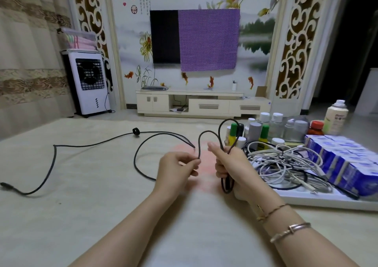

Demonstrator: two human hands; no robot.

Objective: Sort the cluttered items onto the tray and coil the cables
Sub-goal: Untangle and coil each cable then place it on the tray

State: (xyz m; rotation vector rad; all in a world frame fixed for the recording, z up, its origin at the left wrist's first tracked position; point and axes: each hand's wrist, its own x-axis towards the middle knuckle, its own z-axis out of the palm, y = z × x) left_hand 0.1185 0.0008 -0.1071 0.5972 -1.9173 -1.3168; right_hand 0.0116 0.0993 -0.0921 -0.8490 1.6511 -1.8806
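The right hand (229, 165) has its fingers clenched around several upright loops of the long black braided cable (98, 143), the left hand (176, 169) pinches the next stretch beside it, and the rest trails leftward across the pale desk (81, 215), beside the white tray (327, 202) of tangled white cables (286, 160).

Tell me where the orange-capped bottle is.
The orange-capped bottle stands at the head view's right, behind the blue boxes, between clear bottles and a tall cream bottle.
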